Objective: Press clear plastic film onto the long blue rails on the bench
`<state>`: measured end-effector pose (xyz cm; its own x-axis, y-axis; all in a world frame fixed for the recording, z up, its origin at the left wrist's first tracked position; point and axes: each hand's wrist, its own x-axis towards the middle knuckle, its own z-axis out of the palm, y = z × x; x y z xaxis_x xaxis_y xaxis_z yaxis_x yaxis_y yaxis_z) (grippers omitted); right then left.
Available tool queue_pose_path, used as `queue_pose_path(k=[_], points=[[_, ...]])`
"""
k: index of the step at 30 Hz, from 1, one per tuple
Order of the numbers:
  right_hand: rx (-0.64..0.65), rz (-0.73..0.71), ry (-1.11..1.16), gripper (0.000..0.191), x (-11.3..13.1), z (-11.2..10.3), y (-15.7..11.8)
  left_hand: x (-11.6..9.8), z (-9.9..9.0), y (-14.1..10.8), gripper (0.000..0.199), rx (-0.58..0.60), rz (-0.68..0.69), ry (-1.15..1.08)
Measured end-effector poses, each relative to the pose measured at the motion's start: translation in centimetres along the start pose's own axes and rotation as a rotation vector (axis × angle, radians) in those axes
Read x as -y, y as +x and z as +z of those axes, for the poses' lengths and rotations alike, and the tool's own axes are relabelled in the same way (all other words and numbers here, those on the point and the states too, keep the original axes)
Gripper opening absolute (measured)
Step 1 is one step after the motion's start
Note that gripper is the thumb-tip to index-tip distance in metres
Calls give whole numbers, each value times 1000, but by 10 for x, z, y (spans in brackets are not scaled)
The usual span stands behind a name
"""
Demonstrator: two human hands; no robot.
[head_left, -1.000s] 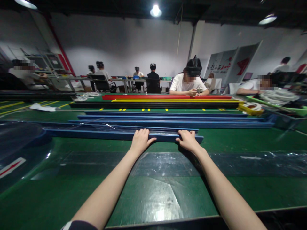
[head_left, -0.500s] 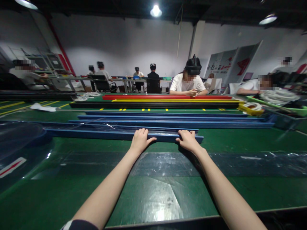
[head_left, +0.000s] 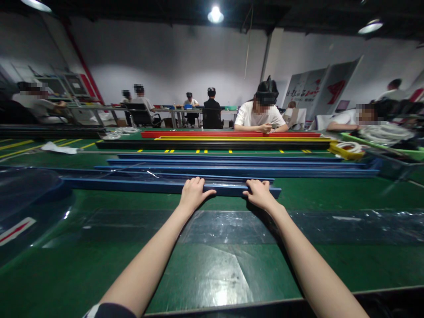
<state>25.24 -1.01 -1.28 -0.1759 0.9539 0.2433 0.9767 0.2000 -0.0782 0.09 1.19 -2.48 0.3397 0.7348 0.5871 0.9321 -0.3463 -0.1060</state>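
Across the green table [head_left: 205, 274] lies a long blue channel-shaped strip [head_left: 228, 191], near its right end under both hands. My left hand [head_left: 193, 194] grips its near edge, fingers curled over the top and thumb along the front side. Further right, my right hand [head_left: 259, 193] holds the same edge in the same way, close to the strip's end. Clear plastic film [head_left: 132, 175] shows inside the channel and runs to the left. Nearer to me, a flat clear plastic sheet [head_left: 228, 225] stretches across the tabletop.
More blue strips [head_left: 314, 170] lie just beyond, then a black strip [head_left: 212, 145], a yellow strip [head_left: 238, 138] and a red strip [head_left: 198, 134]. Bent clear plastic [head_left: 29, 194] curves at left. A green crate [head_left: 414, 152] stands right. A person [head_left: 256, 115] sits opposite.
My left hand has shifted very slightly to the left on the blue strip. My right hand stays in place.
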Motion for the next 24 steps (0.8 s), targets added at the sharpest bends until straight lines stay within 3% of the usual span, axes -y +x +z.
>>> queue_pose_path(k=[24], points=[[-5, 1, -5, 14, 1, -1, -1, -2, -1, -2, 51, 35, 18, 42]])
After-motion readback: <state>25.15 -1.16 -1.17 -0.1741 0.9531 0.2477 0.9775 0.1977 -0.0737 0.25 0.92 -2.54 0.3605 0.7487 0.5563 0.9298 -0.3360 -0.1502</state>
